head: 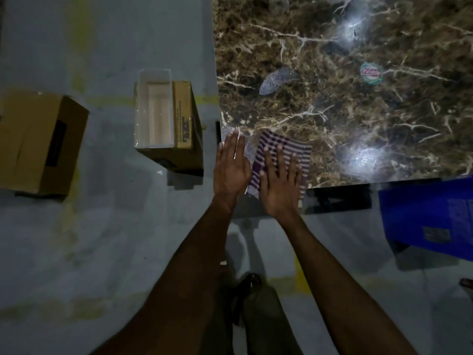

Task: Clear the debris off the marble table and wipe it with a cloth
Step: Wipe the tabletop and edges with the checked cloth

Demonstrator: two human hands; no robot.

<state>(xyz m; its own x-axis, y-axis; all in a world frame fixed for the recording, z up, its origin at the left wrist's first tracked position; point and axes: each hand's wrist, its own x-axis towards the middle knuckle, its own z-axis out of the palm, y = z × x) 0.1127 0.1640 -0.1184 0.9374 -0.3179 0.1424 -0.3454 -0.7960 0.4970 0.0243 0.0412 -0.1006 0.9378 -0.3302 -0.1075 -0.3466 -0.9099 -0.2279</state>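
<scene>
Both hands flat at the near left corner of the marble table (358,111). Right hand (280,180) lies palm down on a purple-and-white striped cloth (286,147), fingers straight and spread; grip wide, pressing, nothing curled round the fabric. The cloth sits under and just ahead of that hand, its near edge hanging over the table's front edge. Left hand (231,165) rests just beside it, toward the corner, fingers straight and together, tips on a crinkled clear plastic scrap (227,131); grip wide here too, holding nothing.

Beyond the right hand, further onto the table: a dark bluish leaf-shaped piece of debris (277,80), and well beyond and to the right a round white-green label or lid with red lettering (371,73). Two bright light glares on the stone.

Left of the left hand, on the floor: an open cardboard box with a white insert (166,124), and further left a second cardboard box (41,142). Right of the right hand, below the table edge, a blue object (430,221).
</scene>
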